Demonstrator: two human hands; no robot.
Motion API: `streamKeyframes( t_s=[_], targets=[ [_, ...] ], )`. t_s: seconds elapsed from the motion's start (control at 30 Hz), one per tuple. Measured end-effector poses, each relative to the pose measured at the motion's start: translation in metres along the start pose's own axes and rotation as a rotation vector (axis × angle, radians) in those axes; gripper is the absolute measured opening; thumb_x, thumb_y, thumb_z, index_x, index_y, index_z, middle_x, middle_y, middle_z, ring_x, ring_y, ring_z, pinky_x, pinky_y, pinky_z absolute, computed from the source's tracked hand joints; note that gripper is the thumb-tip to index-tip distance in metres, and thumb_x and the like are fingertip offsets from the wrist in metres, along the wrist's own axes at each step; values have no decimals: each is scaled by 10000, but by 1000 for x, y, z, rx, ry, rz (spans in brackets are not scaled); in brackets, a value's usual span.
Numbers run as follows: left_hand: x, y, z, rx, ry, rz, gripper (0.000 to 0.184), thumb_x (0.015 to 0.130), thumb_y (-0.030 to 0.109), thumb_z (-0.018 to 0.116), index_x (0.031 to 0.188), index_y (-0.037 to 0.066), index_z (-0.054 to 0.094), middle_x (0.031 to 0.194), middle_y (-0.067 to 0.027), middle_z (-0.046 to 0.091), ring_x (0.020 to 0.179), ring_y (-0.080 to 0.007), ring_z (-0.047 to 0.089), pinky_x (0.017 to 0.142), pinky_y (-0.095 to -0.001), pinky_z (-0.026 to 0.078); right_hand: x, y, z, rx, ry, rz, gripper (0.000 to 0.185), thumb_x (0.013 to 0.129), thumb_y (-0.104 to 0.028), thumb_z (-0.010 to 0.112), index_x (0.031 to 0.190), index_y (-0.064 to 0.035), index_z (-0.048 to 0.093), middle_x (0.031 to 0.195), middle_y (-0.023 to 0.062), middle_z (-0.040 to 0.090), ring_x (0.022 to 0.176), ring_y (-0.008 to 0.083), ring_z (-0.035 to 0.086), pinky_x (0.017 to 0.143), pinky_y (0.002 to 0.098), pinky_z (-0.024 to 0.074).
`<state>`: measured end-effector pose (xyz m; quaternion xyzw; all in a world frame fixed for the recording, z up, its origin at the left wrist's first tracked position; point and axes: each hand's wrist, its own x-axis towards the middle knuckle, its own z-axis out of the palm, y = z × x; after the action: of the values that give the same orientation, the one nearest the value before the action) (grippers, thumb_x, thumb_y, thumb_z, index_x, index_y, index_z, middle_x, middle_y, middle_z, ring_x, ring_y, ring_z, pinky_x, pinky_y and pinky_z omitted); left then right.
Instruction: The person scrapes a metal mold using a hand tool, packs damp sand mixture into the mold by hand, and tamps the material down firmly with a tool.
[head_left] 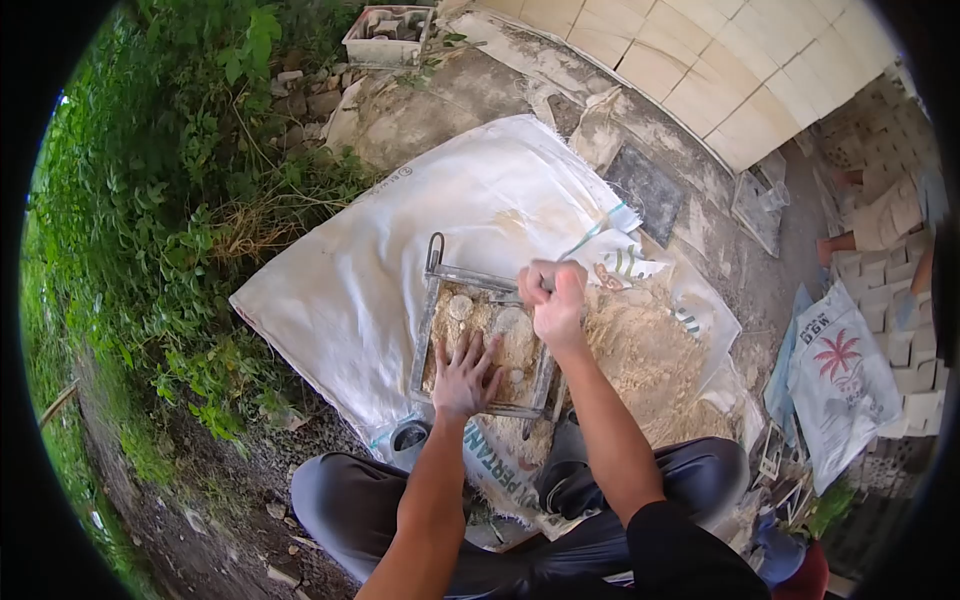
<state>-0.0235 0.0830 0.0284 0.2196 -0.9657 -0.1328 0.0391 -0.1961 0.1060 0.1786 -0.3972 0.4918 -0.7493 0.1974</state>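
Observation:
A rectangular frame [421,342] with metal-looking edges lies on a white woven sack [370,260] and holds tan, crumbly material with a few pale round pieces. My left hand [465,378] lies in the frame with its fingers spread over the material. Above the frame's right side, my right hand [555,293] is closed in a fist; what it holds, if anything, I cannot make out. Beside the frame on the right is a heap of pale powder [640,355].
Green plants [150,200] grow along the left. A white box [387,38] with objects inside stands at the top. A dark slab [645,190] lies right of the sack. Another printed sack [840,380] and a person's bare foot [826,250] are at the right.

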Motion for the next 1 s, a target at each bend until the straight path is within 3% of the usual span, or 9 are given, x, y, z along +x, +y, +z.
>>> streamKeyframes(
  t_s=[0.07, 0.17, 0.3, 0.4, 0.63, 0.73, 0.8, 0.93, 1.0],
  targets=[
    [-3, 1, 3, 2, -7, 19, 572, 918, 456, 425, 1435, 245, 302, 1406, -85, 410, 1332, -259, 330, 1096, -571, 146, 8, -7, -6, 29, 53, 137, 715, 850, -696, 372, 473, -102, 244, 450, -31, 220, 399, 112, 231, 415, 287, 149],
    [-5, 2, 5, -33, 46, 11, 567, 894, 430, 488, 1405, 218, 368, 1372, -114, 446, 1312, -281, 359, 1098, -548, 152, 23, -55, -16, 149, 86, 105, 730, 828, -714, 393, 473, -93, 245, 451, -29, 214, 390, 118, 220, 409, 290, 147],
    [-2, 3, -1, -36, 47, 11, 567, 891, 420, 499, 1404, 216, 370, 1365, -116, 455, 1313, -285, 358, 1101, -548, 148, -10, -17, -44, 183, 85, 68, 724, 826, -712, 396, 478, -95, 244, 452, -23, 218, 387, 120, 221, 405, 292, 146],
    [2, 1, -6, -19, 66, 21, 571, 888, 413, 507, 1405, 216, 370, 1363, -116, 458, 1313, -288, 358, 1101, -551, 144, -13, 1, -42, 195, 235, 111, 700, 823, -711, 395, 491, -110, 254, 454, -23, 220, 396, 113, 214, 416, 284, 125],
    [-4, 2, 2, -35, 57, 16, 564, 896, 413, 492, 1413, 234, 359, 1368, -116, 454, 1310, -297, 362, 1098, -552, 151, 3, -63, -44, 154, 171, 99, 703, 824, -717, 390, 488, -113, 265, 468, -39, 188, 404, 112, 215, 422, 290, 130],
    [0, 2, -2, -14, 68, 23, 569, 899, 415, 487, 1419, 233, 346, 1372, -116, 449, 1305, -301, 368, 1099, -550, 152, -18, 8, -56, 181, 231, 114, 716, 828, -714, 388, 479, -104, 255, 470, -38, 178, 409, 105, 209, 424, 286, 124],
    [-3, 4, -3, -39, 34, 9, 572, 902, 421, 478, 1424, 234, 335, 1380, -117, 440, 1313, -299, 357, 1098, -549, 154, -3, -4, -46, 119, 281, 211, 709, 840, -692, 383, 480, -97, 251, 466, -34, 189, 413, 102, 205, 426, 280, 121],
    [-6, 3, 0, -37, 26, -3, 574, 903, 431, 470, 1424, 233, 334, 1381, -115, 436, 1320, -294, 344, 1098, -549, 154, 15, -53, -26, 86, 239, 160, 701, 852, -688, 358, 478, -104, 251, 458, -33, 212, 418, 95, 199, 423, 282, 123],
    [-3, 2, -2, -44, 24, 9, 571, 903, 432, 471, 1423, 238, 334, 1377, -111, 438, 1323, -286, 337, 1099, -549, 154, 7, -29, -20, 93, 240, 144, 704, 853, -687, 361, 479, -101, 251, 460, -33, 211, 419, 95, 203, 424, 282, 124]
  ],
)
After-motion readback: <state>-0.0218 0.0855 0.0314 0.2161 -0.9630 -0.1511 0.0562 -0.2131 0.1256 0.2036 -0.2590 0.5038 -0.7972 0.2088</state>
